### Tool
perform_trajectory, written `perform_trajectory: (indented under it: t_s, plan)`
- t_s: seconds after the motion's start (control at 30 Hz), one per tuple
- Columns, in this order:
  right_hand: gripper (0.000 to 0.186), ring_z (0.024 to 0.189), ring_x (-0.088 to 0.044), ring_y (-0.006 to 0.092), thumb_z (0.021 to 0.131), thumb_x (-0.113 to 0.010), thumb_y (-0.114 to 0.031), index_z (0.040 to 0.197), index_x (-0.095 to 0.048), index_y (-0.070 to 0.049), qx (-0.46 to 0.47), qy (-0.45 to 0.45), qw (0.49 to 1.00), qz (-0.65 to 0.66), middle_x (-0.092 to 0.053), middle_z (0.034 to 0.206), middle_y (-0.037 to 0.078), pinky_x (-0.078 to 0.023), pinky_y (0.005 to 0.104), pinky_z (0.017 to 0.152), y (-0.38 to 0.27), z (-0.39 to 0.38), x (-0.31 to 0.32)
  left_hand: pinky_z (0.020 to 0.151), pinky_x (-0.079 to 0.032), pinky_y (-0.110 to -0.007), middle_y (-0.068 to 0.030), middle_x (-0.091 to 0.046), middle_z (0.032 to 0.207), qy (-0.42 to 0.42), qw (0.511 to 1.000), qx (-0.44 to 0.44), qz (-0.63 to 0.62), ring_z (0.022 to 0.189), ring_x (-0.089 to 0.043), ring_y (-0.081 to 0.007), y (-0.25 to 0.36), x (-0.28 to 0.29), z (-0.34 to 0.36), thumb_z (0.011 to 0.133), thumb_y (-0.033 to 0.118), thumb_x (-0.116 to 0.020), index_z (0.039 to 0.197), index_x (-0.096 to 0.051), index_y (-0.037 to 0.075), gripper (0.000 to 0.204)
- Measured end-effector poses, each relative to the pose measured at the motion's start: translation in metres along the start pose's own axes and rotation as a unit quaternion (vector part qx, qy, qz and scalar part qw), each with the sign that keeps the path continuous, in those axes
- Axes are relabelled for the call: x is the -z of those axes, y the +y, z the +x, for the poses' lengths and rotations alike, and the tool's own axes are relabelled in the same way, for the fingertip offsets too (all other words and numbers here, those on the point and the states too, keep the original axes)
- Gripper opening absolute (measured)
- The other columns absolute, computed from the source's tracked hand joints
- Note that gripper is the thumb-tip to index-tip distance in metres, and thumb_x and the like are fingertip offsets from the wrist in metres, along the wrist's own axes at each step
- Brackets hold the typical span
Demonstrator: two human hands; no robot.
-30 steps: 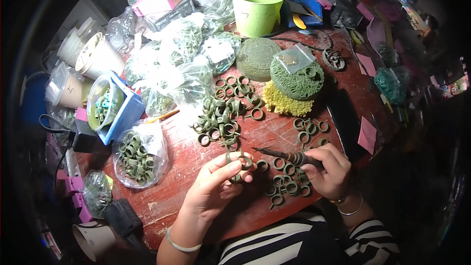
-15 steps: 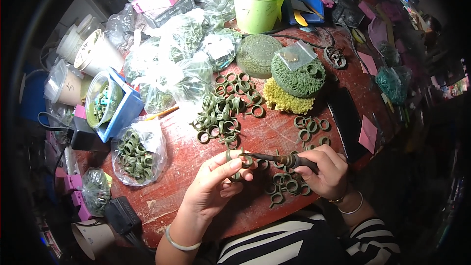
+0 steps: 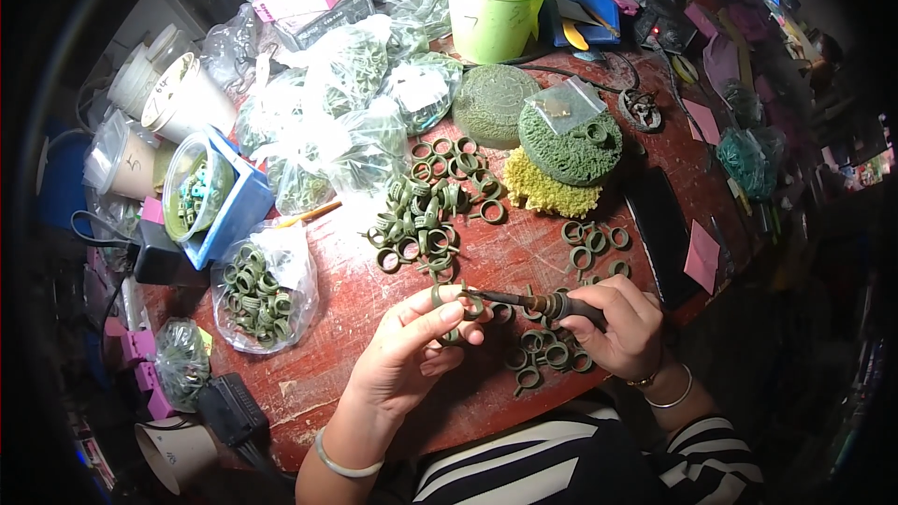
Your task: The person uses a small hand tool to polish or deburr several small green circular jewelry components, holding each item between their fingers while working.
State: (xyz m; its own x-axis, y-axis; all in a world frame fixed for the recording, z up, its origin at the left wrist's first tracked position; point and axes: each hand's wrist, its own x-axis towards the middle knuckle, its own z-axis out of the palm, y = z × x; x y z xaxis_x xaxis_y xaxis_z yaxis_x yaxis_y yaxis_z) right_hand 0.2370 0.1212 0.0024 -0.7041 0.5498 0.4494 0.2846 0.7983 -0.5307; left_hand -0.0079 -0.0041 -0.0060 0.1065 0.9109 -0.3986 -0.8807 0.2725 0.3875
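Note:
My left hand (image 3: 408, 346) is raised over the near part of the table, fingers pinched on a small dark green ring (image 3: 474, 307). More green rings show at those fingers, but I cannot tell if they are held. My right hand (image 3: 622, 325) is closed round the dark handle of a soldering iron (image 3: 538, 303), its thin tip pointing left and meeting the ring. Below the iron lies a cluster of green rings (image 3: 556, 353), several with short stems. A larger heap of rings (image 3: 419, 215) sits beyond my left hand.
A plastic bag of rings (image 3: 254, 299) lies at left. Bulging clear bags (image 3: 323, 103) and a lime-green bucket (image 3: 496, 14) stand at the back. Round green blocks (image 3: 571, 154) rest on a yellow one (image 3: 547, 189). A black phone (image 3: 657, 234) lies at right on the red table (image 3: 346, 262).
Almost nothing differs. Both hands keep their places, and the iron's tip stays at the ring.

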Motion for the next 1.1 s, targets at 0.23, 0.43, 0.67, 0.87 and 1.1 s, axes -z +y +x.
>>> perform_trajectory:
  t_s: [0.23,0.43,0.67,0.87,1.1]
  plan:
    - [0.026,0.063,-0.067,0.0238,0.089,-0.078,-0.024,0.098,-0.068,-0.002,0.001,0.000,1.000,-0.010,-0.064,0.082,0.009,-0.053,0.0325,0.052,0.000,0.000,0.001,0.050,-0.038,-0.015,-0.0119,-0.070,0.109,-0.004,1.000,0.009,-0.006,0.086,-0.067,-0.0105,0.000,0.001,0.000,0.098,0.009,-0.065,0.121,-0.062,-0.001,0.026]
    - [0.026,0.063,-0.067,0.0236,0.089,-0.078,-0.025,0.098,-0.068,-0.002,-0.002,0.006,1.000,-0.004,-0.064,0.082,0.008,-0.053,0.0325,0.052,0.001,-0.001,-0.001,0.050,-0.038,-0.015,-0.0121,-0.070,0.109,0.000,1.000,0.003,-0.008,0.087,-0.067,-0.0111,0.000,0.002,0.000,0.097,0.008,-0.065,0.122,-0.062,-0.001,0.026]
    - [0.026,0.063,-0.067,0.0236,0.089,-0.078,-0.025,0.098,-0.068,-0.002,-0.002,0.007,1.000,-0.001,-0.064,0.082,0.009,-0.053,0.0324,0.052,0.001,0.000,0.000,0.050,-0.039,-0.015,-0.0123,-0.070,0.109,-0.003,1.000,0.012,-0.009,0.087,-0.068,-0.0118,0.001,0.000,0.000,0.097,0.008,-0.066,0.121,-0.062,0.000,0.026]
    - [0.027,0.064,-0.067,0.0229,0.089,-0.078,-0.025,0.098,-0.068,-0.001,-0.001,0.011,1.000,0.005,-0.064,0.083,0.009,-0.054,0.0316,0.053,-0.001,0.001,0.002,0.050,-0.038,-0.015,-0.0111,-0.070,0.109,-0.003,1.000,0.007,-0.001,0.085,-0.067,-0.0118,0.000,-0.003,0.000,0.097,0.007,-0.066,0.120,-0.063,0.000,0.025]
    - [0.032,0.064,-0.067,0.0212,0.090,-0.078,-0.027,0.101,-0.067,0.001,0.013,0.047,0.999,-0.011,-0.065,0.084,0.010,-0.053,0.0303,0.052,0.001,0.000,0.005,0.052,-0.035,-0.013,-0.0011,-0.066,0.101,0.088,0.983,-0.047,0.152,0.070,-0.056,-0.0010,-0.004,-0.018,-0.003,0.091,0.001,-0.072,0.120,-0.062,0.003,0.031]
